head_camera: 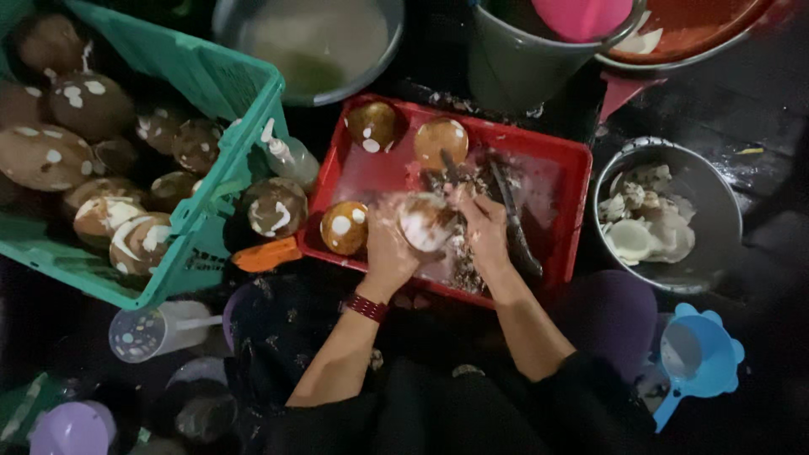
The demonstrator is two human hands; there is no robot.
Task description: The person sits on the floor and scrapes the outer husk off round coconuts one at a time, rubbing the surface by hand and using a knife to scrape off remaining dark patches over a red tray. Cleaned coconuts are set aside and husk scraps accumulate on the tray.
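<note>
My left hand (389,248) cups a half-peeled coconut (425,222), fingers closed round its near side, over the red tray (563,164). My right hand (487,229) is clamped on a small knife (450,171), whose dark blade points far and left, just beside the coconut; whether the edge touches the flesh I cannot tell, as the picture is blurred there. A dark red band sits on my left wrist.

In the tray lie three brown coconuts with white patches: two at the far edge (373,126) and one at the near left (345,227). Dark peelings (516,221) lie to the right of my hands.

To the left stands a green crate (221,84) full of brown coconuts, its far and left sides cut off. A clear squeeze bottle (291,158) leans between crate and tray; no label can be made out. To the right a metal bowl (716,198) holds white peeled pieces. A blue funnel (701,358) lies near right. A grey basin (316,46) of cloudy liquid and a grey bucket (514,63) stand far, both cut off. A clear plastic cup (156,330) lies near left.
</note>
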